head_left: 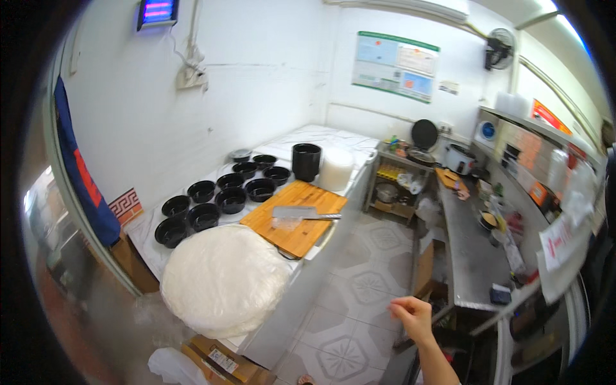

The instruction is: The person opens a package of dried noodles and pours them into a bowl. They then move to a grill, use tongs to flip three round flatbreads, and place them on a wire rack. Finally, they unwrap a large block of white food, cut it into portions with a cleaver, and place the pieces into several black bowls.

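Note:
My right hand (pixel 414 315) hangs over the tiled floor at the lower right, its fingers curled in with nothing visible in them. It is nearest to the front end of a stainless steel counter (pixel 474 264), apart from it. My left hand is out of view. On the white marble-patterned table (pixel 327 132) to the left sits a large round whitish mass wrapped in clear plastic (pixel 226 279). Behind it, a wooden cutting board (pixel 308 192) bears a cleaver (pixel 294 212) and a bit of clear plastic (pixel 287 223). Several black round bowls (pixel 231 198) stand beside the board.
A black cylindrical stack (pixel 306 161) and a white one (pixel 337 169) stand behind the board. A cardboard box (pixel 231 361) lies at the table's near end. Tiled floor (pixel 356 288) runs between table and counter. A rice cooker (pixel 458 159) stands at the counter's far end.

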The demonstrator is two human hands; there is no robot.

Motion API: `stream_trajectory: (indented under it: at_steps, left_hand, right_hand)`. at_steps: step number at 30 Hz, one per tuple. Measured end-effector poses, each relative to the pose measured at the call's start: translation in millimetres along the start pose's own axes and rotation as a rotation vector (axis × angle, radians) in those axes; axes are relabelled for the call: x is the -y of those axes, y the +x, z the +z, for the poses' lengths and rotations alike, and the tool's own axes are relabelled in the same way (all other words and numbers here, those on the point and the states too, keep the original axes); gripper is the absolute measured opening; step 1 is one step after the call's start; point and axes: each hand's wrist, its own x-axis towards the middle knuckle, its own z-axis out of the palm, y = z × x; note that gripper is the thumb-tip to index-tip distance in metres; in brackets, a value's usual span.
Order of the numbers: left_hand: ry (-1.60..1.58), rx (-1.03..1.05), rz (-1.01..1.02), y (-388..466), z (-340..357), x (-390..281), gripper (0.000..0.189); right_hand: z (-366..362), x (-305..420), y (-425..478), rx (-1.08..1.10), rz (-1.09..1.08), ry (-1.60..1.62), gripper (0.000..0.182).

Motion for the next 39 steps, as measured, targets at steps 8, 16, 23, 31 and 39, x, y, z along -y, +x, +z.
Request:
stream_trajectory:
  at_steps: [8,16,23,31,39]
  left_hand:
    - [-0.537,-0.349,-0.386,40,-122,64,0.02]
    - [-1.193,-1.42,0.045,210,-289,124,0.02]
    - [-1.149,-1.874,-0.442,279,-353,180,0.016]
    - [-0.957,-1.912,-0.645,303,-361,179,0.015]
    - [-0.754,-2.044,-0.435,299,-319,170,0.012]
  right_hand:
    - [114,-76,224,0.336,0.024,0.164,0.016]
    - [180,-197,417,0.358,-0.642,-0.655,0.036]
    - [175,-253,489,0.743,-0.726,-0.687,0.042]
    - [179,-266,512,0.849,-0.723,-0.522,0.038]
    - [179,-287,557,0.611,-0.604,-0.758,0.039]
